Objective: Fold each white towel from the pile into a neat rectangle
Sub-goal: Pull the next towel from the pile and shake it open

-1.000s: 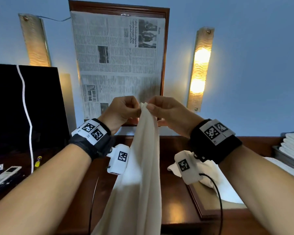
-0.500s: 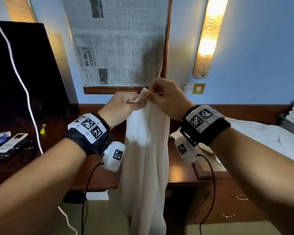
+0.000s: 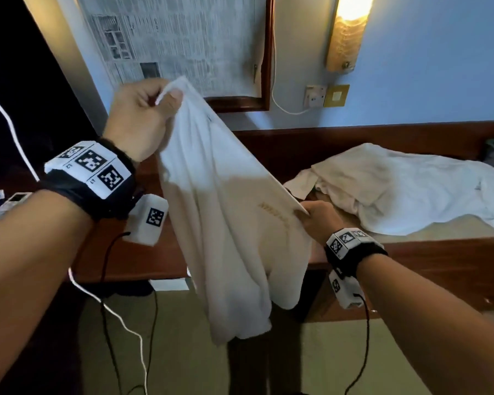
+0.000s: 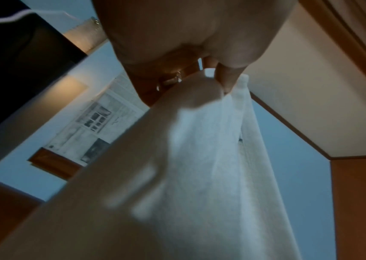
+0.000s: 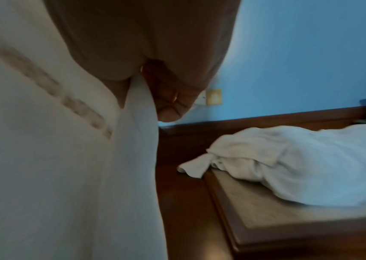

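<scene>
White towel [image 3: 228, 223] hangs creased, gold lettering near one edge.

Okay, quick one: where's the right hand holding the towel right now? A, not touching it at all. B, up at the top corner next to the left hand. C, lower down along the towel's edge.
C: the right hand grips the towel edge low down, while the left hand pinches the top corner.

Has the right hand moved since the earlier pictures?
Yes. The right hand was up beside the left hand at the towel corner; it now grips the towel's edge lower and to the right, level with the desk.
</scene>
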A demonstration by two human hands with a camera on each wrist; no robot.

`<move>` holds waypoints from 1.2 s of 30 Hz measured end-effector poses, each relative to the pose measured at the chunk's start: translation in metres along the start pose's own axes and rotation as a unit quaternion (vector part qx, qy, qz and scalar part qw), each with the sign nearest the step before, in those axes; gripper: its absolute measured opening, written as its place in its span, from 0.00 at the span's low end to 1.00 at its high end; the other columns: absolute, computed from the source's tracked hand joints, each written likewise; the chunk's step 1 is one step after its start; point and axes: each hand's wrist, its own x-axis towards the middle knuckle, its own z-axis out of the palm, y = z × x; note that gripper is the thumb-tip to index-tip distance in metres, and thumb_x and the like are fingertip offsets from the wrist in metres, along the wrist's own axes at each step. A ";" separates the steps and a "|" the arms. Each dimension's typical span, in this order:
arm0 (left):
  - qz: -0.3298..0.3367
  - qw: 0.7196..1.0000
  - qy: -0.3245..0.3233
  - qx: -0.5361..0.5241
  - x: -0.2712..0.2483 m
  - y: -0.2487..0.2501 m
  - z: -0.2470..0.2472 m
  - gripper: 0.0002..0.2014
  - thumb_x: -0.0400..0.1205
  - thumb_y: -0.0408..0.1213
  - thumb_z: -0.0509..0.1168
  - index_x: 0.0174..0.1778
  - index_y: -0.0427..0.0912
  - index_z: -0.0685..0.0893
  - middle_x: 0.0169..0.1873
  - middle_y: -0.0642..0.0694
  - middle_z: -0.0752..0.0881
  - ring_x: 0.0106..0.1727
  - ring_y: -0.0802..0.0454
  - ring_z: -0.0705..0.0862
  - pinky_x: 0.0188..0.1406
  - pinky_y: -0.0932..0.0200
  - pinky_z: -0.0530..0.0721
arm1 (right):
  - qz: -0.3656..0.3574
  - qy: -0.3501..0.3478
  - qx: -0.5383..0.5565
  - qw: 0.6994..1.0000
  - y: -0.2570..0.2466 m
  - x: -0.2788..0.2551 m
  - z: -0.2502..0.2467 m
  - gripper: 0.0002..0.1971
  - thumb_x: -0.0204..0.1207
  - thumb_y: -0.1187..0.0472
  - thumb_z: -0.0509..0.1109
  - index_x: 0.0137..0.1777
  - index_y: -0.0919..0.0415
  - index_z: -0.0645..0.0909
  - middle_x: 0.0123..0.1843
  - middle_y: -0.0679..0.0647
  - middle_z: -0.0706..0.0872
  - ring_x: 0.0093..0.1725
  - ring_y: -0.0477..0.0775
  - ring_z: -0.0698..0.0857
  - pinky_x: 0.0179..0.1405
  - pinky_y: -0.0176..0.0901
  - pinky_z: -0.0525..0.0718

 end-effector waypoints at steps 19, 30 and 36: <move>-0.032 0.992 -0.051 0.112 0.025 -0.017 0.055 0.16 0.88 0.42 0.62 0.33 0.46 0.75 0.30 0.47 0.74 0.31 0.59 0.71 0.34 0.59 0.70 | -0.077 0.062 0.061 0.993 0.015 0.039 0.001 0.05 0.77 0.65 0.70 0.44 0.60 0.88 0.38 0.52 0.88 0.37 0.50 0.86 0.40 0.46 0.84; -0.009 0.976 -0.179 0.122 0.023 -0.016 0.070 0.11 0.89 0.36 0.63 0.45 0.34 0.84 0.39 0.39 0.84 0.36 0.54 0.76 0.36 0.67 0.72 | -0.159 0.027 0.435 0.886 -0.140 0.066 -0.031 0.12 0.81 0.67 0.70 0.41 0.78 0.79 0.35 0.67 0.78 0.24 0.46 0.76 0.23 0.36 0.74; 0.013 0.974 -0.187 0.124 0.029 -0.029 0.052 0.12 0.89 0.37 0.62 0.42 0.35 0.82 0.38 0.41 0.82 0.39 0.53 0.77 0.37 0.62 0.71 | -0.109 -0.095 0.475 0.868 -0.137 0.049 -0.008 0.03 0.83 0.68 0.68 0.49 0.68 0.81 0.37 0.55 0.86 0.26 0.46 0.83 0.24 0.36 0.80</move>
